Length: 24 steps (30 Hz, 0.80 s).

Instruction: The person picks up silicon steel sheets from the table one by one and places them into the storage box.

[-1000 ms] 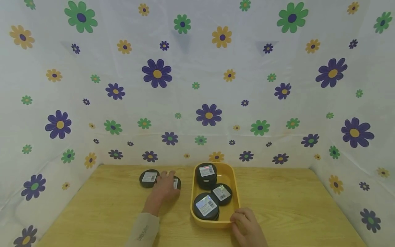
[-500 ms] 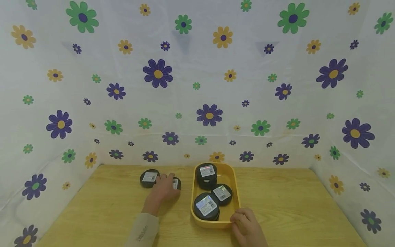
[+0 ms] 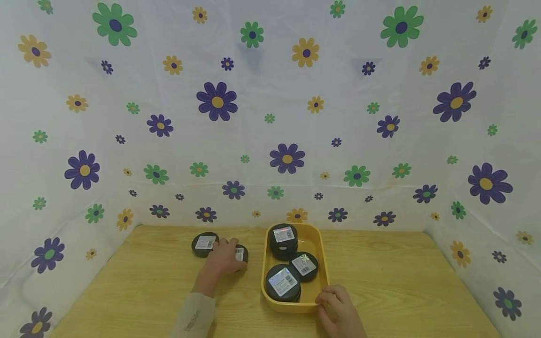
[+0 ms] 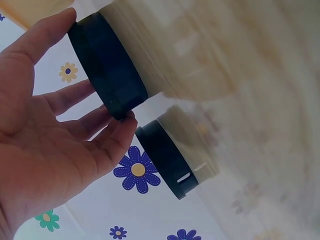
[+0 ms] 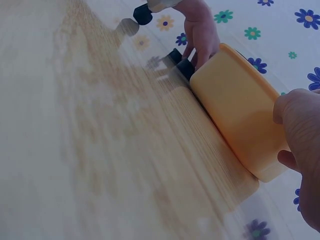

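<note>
My left hand (image 3: 221, 260) holds a flat, round black container (image 3: 242, 253) with a white label, thumb on one side and fingertips on the other. In the left wrist view the same black container (image 4: 107, 65) shows its smooth side wall, low over the glossy wooden table. Just to the left sits a second black labelled container (image 3: 204, 244), close to my fingers. My right hand (image 3: 338, 307) grips the near right corner of a yellow tray (image 3: 291, 307); the thumb and a finger show against its wall (image 5: 240, 115) in the right wrist view.
Inside the tray stand stacked black containers (image 3: 283, 281) at the front left, another stack (image 3: 283, 241) at the back left and a black container (image 3: 304, 266) on the right. Behind the wooden table (image 3: 380, 281) rises a white flowered cloth (image 3: 270, 94), also along both sides.
My left hand and the container in it have shifted very slightly toward me. My right hand and the tray have stayed in place.
</note>
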Each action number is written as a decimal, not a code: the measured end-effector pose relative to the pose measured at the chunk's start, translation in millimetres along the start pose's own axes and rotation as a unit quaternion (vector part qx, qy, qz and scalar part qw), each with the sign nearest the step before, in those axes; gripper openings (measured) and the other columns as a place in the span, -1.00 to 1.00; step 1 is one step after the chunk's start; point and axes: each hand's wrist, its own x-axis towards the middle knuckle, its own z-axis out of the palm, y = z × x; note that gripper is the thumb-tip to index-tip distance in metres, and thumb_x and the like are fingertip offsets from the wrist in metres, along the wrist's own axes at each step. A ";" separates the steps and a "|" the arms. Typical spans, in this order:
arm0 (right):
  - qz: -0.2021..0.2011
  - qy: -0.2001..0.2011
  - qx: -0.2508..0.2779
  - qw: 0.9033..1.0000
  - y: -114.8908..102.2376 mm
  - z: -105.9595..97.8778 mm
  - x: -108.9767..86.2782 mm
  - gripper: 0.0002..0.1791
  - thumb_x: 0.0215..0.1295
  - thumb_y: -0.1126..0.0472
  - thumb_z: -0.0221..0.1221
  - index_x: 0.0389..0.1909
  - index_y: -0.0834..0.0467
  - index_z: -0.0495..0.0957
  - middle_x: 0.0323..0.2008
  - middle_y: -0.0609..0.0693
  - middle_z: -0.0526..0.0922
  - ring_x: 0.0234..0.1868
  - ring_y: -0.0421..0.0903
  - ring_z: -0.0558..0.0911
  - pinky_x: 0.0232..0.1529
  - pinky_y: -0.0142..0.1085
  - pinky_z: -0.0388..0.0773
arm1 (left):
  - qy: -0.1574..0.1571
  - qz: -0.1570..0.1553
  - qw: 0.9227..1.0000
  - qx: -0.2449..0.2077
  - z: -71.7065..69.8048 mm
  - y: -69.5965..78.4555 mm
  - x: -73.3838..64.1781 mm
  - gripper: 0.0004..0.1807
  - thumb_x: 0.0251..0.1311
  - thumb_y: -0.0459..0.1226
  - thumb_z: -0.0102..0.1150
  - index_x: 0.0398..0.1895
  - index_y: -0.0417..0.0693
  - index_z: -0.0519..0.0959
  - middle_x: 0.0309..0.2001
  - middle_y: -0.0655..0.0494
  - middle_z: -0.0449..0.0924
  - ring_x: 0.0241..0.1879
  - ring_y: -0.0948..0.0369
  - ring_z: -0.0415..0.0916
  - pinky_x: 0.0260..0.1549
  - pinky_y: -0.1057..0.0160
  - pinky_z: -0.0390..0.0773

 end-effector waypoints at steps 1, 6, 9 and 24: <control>0.002 -0.001 -0.001 1.000 -0.2 -0.1 -0.1 -0.51 -0.32 0.56 0.43 -0.40 -0.01 0.56 -0.23 -0.20 0.48 -0.18 -0.24 0.48 -0.03 -0.61 0.35 | -0.001 0.000 1.000 0.000 0.1 -0.4 -0.1 -0.09 -0.06 -0.03 0.44 0.36 -0.23 0.33 0.17 -0.36 0.35 0.17 -0.29 0.28 0.12 -0.31 0.38; 0.002 -0.003 -0.003 1.000 0.7 -0.1 -0.8 -0.52 -0.30 0.55 0.43 -0.39 -0.01 0.56 -0.23 -0.20 0.48 -0.19 -0.23 0.48 -0.03 -0.60 0.35 | -0.001 0.002 1.000 -0.003 0.9 -1.8 -0.9 -0.08 -0.07 -0.02 0.44 0.37 -0.21 0.32 0.18 -0.37 0.34 0.18 -0.30 0.27 0.14 -0.31 0.35; 0.001 -0.005 -0.001 1.000 1.5 -0.1 -1.4 -0.52 -0.30 0.54 0.43 -0.39 -0.01 0.56 -0.22 -0.20 0.48 -0.18 -0.24 0.47 -0.03 -0.60 0.35 | -0.001 0.005 1.000 -0.003 1.2 -2.0 -2.1 -0.08 -0.07 -0.02 0.45 0.37 -0.20 0.32 0.18 -0.37 0.35 0.18 -0.29 0.27 0.14 -0.32 0.34; -0.006 0.001 0.008 1.000 1.8 0.2 -1.3 -0.51 -0.31 0.56 0.43 -0.37 0.01 0.57 -0.21 -0.18 0.49 -0.17 -0.22 0.48 0.00 -0.61 0.35 | 0.015 0.015 1.000 0.006 0.4 -0.2 -6.1 -0.04 -0.09 0.02 0.47 0.38 -0.16 0.29 0.15 -0.35 0.41 0.16 -0.30 0.34 0.11 -0.28 0.38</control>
